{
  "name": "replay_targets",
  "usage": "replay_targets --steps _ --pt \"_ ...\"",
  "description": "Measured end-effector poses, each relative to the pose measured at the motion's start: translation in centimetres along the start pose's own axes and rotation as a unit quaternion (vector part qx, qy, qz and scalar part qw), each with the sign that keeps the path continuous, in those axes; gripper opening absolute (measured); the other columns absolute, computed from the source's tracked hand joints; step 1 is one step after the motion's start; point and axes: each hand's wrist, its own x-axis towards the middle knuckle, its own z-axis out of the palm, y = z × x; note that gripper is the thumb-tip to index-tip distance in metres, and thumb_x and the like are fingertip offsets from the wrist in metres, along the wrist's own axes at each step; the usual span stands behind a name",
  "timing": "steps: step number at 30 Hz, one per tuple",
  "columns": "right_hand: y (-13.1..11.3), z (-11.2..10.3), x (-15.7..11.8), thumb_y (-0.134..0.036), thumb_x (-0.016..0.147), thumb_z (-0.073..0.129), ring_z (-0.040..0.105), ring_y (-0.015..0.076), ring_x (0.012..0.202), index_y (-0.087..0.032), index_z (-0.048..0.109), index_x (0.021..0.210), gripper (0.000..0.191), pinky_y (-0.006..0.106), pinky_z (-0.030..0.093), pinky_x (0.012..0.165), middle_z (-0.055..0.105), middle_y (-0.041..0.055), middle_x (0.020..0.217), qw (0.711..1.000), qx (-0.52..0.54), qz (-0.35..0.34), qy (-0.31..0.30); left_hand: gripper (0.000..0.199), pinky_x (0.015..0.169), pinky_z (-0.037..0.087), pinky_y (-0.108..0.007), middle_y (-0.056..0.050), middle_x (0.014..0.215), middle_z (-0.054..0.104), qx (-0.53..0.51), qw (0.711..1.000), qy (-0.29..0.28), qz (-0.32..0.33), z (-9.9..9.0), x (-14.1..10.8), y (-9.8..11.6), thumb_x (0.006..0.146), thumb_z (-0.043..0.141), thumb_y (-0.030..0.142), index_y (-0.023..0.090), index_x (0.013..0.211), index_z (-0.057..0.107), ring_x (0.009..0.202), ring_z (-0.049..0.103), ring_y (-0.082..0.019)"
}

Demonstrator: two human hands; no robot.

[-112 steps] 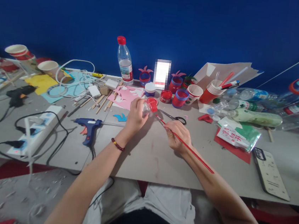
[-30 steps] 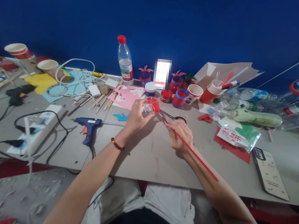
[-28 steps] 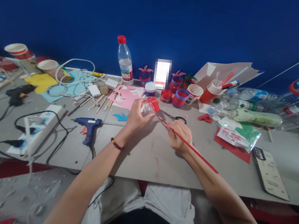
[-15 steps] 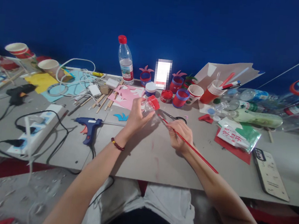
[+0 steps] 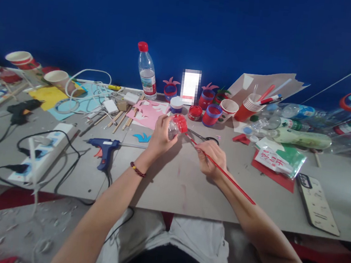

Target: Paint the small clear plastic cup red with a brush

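Observation:
My left hand (image 5: 161, 137) is wrapped round a small clear plastic cup (image 5: 176, 126), its end coated in red paint and tilted to the right. Between the fingers of my right hand (image 5: 212, 157) is a long red paintbrush (image 5: 235, 186); its tip lies close by the painted end, and I cannot tell whether they touch. Behind the hands stand an open jar of red paint (image 5: 195, 112) and a white-lidded jar (image 5: 176, 105). Scissors (image 5: 210, 140) lie just beyond my right hand.
A blue glue gun (image 5: 106, 151) and a power strip (image 5: 46, 151) with cables lie left. Red and purple cups (image 5: 212, 115) and a tall bottle (image 5: 147, 76) stand at the back. A phone (image 5: 318, 205) and plastic bottles (image 5: 302, 138) are right.
My left hand has turned the clear cup a little, and its red end sits slightly lower. My right hand and the paintbrush have hardly moved.

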Motion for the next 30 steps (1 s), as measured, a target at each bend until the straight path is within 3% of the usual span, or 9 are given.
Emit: replay_targets --steps 20,30 --pt "0.52 0.35 -0.77 -0.012 0.095 0.053 0.068 0.0204 0.079 -0.024 0.064 0.113 0.024 0.038 0.058 0.076 0.072 0.0050 0.086 1.000 0.010 0.006 0.029 0.057 0.105 0.052 -0.051 -0.015 0.131 0.051 0.077 0.990 -0.078 0.089 -0.33 -0.08 0.18 0.082 0.064 0.008 0.019 0.133 0.043 0.125 0.053 -0.030" --pt "0.50 0.22 -0.42 -0.010 0.094 0.055 0.069 0.0213 0.082 -0.023 0.066 0.116 0.028 0.038 0.058 0.077 0.073 0.0061 0.088 0.998 0.003 -0.007 0.061 0.063 0.103 0.053 -0.052 -0.015 0.131 0.052 0.098 0.985 -0.080 0.121 -0.22 0.09 0.14 0.081 0.061 0.002 0.021 0.136 0.037 0.124 0.054 -0.031"
